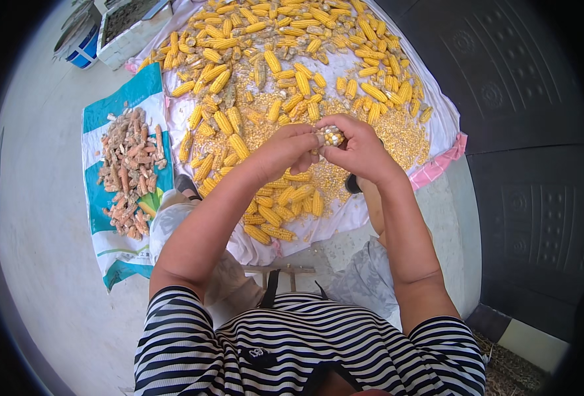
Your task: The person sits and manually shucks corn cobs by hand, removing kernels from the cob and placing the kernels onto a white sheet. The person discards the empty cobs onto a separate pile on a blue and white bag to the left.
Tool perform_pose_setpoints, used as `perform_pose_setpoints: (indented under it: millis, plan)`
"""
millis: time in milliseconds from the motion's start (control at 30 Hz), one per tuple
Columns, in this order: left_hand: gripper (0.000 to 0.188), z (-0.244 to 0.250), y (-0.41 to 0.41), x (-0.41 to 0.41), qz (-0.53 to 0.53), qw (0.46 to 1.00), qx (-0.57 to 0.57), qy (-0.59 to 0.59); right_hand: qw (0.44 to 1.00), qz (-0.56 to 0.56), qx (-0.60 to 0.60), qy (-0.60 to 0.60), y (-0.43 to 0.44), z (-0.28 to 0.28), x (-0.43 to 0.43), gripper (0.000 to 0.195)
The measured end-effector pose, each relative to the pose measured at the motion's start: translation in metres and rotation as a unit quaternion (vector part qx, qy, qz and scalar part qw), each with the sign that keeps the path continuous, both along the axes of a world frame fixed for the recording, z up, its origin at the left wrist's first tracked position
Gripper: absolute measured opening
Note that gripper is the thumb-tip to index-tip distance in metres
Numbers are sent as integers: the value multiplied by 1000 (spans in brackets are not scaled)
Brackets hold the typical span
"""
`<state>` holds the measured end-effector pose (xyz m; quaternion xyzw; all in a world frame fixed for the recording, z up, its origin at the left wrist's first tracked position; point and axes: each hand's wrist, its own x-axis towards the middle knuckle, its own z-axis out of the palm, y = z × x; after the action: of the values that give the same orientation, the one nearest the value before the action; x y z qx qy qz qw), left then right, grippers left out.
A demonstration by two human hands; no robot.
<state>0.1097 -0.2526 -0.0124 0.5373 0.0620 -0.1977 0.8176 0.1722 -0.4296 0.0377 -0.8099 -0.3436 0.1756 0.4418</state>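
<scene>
Between my two hands is a short, partly bare corn cob (331, 135) with patches of pale, discoloured kernels. My left hand (294, 148) holds its near left end with the fingertips. Around its right side curl the thumb and fingers of my right hand (355, 146). Below the hands, a white cloth (336, 225) is spread on the floor and bears many yellow ears of corn (272, 62). Loose shelled kernels (396, 136) lie heaped on the cloth to the right and scattered under my hands.
To the left, stripped cobs (128, 168) are piled on a flattened teal and white sack (94, 218) bearing writing. A white foam box (119, 49) and a blue and white bucket (84, 52) stand at upper left. Dark embossed door panels (514, 99) border the right side.
</scene>
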Motion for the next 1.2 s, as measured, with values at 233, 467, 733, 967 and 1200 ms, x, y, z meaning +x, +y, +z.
perform_pose_setpoints:
  millis: [233, 467, 733, 967, 1200]
  plan:
    - [20, -3, -7, -2, 36, 999, 27, 19, 999, 20, -21, -42, 2, -3, -3, 36]
    - [24, 6, -5, 2, 55, 994, -3, 99, 999, 19, -31, -37, 4, -4, 0, 35]
    - [20, 9, -3, -1, 27, 998, 37, 50, 997, 30, -32, -62, 6, -5, 0, 37]
    - [20, -3, -4, 2, 55, 994, -26, 92, 998, 19, -38, -55, 6, -3, -1, 37]
    - [21, 12, -6, 1, 33, 997, 15, 71, 997, 23, -42, -59, 5, -7, -1, 35]
